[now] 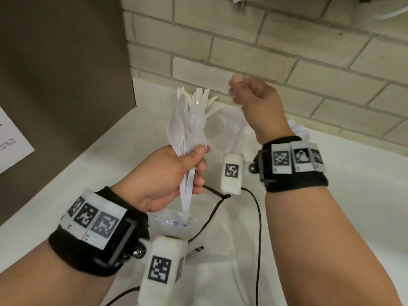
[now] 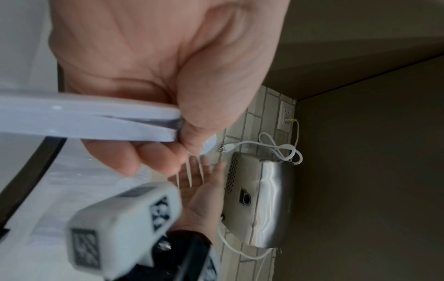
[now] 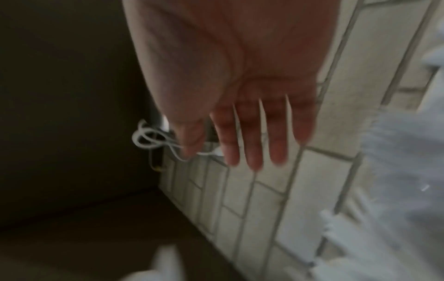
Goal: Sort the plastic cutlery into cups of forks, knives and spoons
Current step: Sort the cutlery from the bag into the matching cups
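The left hand [image 1: 170, 177] is clamped around the handles of a mixed bundle [image 1: 189, 120] of white spoons and forks, held up above the counter [image 1: 353, 195]. I think the pieces are light, stiff and a little slippery, so it is best to pull one by its handle. The right hand [image 1: 254, 100] is raised, fingers straight, holding nothing. Clear cups [image 1: 229, 129] stand behind; their contents are unclear.

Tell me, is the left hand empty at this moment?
No, the left hand grips a bundle of white plastic cutlery, spoons and forks fanning out above the fist.
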